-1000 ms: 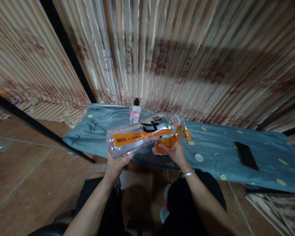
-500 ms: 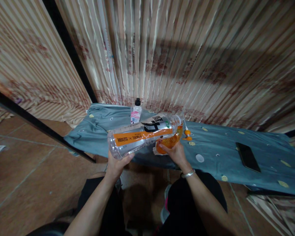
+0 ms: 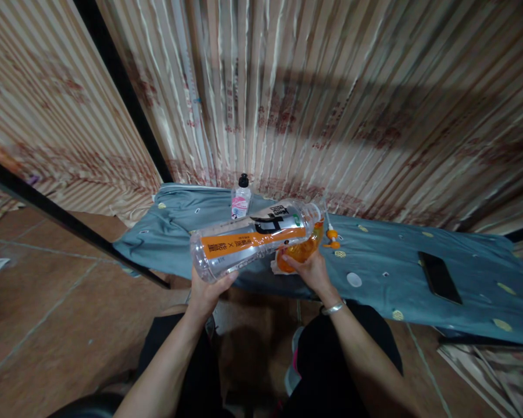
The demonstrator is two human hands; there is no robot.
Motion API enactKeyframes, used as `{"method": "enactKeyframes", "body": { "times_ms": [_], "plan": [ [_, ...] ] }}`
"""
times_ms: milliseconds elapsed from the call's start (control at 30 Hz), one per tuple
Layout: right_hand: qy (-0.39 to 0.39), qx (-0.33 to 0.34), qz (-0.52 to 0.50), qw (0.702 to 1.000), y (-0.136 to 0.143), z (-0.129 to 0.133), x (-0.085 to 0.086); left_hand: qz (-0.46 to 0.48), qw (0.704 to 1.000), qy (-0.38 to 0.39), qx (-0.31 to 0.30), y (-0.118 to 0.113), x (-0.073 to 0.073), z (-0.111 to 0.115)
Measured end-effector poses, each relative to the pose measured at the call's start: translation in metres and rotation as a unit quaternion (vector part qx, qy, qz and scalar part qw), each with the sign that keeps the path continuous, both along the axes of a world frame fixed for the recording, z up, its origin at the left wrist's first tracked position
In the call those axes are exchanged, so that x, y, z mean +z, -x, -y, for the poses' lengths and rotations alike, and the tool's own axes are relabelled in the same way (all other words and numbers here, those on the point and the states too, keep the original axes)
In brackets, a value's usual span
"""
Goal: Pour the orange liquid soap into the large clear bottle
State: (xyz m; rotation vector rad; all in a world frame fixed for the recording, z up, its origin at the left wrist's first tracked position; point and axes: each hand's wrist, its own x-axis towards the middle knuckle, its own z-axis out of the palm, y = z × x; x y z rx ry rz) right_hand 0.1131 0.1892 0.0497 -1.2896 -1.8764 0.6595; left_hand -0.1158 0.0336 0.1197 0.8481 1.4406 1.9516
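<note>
The left hand (image 3: 206, 295) is curled around the base end of a large clear bottle (image 3: 253, 237), its thumb along the near side and its other fingers mostly hidden. The right hand (image 3: 312, 271) is closed around an orange bottle (image 3: 304, 248), thumb across the front; a silver bracelet (image 3: 333, 308) circles that wrist. The clear bottle is tipped well over, its neck at the top of the orange bottle, which leans too; whether the 2 mouths touch I cannot tell. Just right of them, an orange pump top (image 3: 332, 237) lies on a blue-green cloth (image 3: 387, 247), with a white disc (image 3: 354, 280) nearer the front edge and a dark phone (image 3: 440, 277) farther right. Behind the clear bottle stands 1 small bottle (image 3: 241, 204) with a black cap. A striped curtain (image 3: 296, 125) hangs behind.
</note>
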Motion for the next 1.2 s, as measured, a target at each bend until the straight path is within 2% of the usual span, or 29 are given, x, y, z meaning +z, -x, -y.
{"method": "enactKeyframes", "body": {
  "times_ms": [300, 567, 1200],
  "plan": [
    [0.036, 0.011, -0.032, 0.999, -0.0006, -0.0005, -0.0008, 0.009, 1.0, 0.011, -0.002, 0.0006, 0.0009, -0.0001],
    [0.026, 0.007, -0.038, 0.999, 0.0005, 0.0012, 0.0032, 0.012, 1.0, 0.002, -0.008, 0.0005, -0.0027, -0.0004],
    [0.048, -0.001, -0.037, 0.998, 0.0008, 0.003, 0.0061, -0.015, 0.999, 0.007, -0.037, 0.0011, 0.0009, -0.0012]
  ]
}}
